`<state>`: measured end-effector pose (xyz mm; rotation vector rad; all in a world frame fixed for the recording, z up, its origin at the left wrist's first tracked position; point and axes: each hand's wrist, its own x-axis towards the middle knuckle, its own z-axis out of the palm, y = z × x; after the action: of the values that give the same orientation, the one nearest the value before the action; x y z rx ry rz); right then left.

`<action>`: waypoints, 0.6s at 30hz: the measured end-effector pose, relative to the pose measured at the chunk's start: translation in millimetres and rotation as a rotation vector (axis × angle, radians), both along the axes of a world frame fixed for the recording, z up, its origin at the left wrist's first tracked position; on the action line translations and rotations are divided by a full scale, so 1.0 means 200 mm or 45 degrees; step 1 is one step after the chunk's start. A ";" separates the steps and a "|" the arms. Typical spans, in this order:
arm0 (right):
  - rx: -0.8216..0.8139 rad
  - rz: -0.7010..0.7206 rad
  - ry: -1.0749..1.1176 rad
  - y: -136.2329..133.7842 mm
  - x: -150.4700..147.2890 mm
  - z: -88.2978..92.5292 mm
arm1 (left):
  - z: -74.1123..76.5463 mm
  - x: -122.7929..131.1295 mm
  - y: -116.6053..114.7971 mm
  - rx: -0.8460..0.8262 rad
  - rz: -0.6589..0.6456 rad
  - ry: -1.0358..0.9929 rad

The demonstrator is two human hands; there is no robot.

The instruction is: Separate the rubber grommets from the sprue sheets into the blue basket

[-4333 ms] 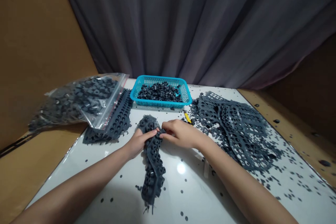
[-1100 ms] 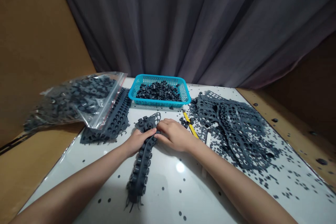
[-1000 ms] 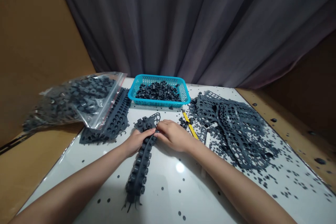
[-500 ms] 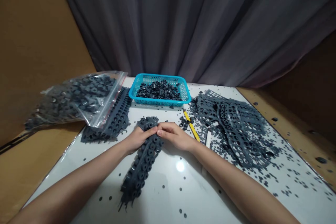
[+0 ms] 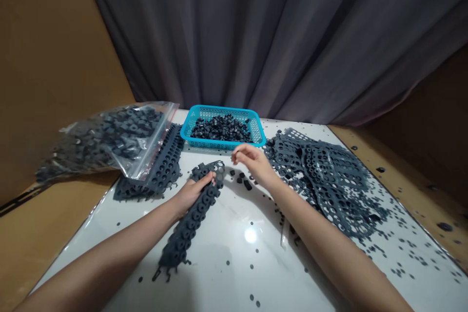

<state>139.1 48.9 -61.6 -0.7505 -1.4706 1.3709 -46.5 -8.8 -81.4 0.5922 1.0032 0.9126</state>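
My left hand (image 5: 193, 191) grips the upper part of a long dark grey rubber strip (image 5: 190, 219) studded with round ring pieces; the strip trails toward me across the white table (image 5: 252, 273). My right hand (image 5: 252, 162) is raised just in front of the blue basket (image 5: 223, 144), fingers pinched together; what they hold is too small to make out. A few loose rings (image 5: 243, 180) lie under that hand. The basket is heaped with black rings (image 5: 221, 127).
A clear zip bag of rings (image 5: 106, 139) lies at the left, with another studded strip (image 5: 161, 165) beside it. A heap of punched-out grey sheets (image 5: 325, 175) covers the right side. Small black bits dot the table. A dark curtain hangs behind.
My right hand left the strip and moved up toward the basket with pinched fingers. The strip swung so its tail points lower left. Loose rings now lie by the strip's top.
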 end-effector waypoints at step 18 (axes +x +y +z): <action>-0.100 -0.179 -0.513 -0.20 -0.07 0.12 | 0.03 -0.06 -0.01 0.761 -0.485 0.409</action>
<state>124.7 9.0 -37.6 -1.2116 -1.6401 1.2216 -59.5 -11.5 -76.3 1.4190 0.8475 0.7812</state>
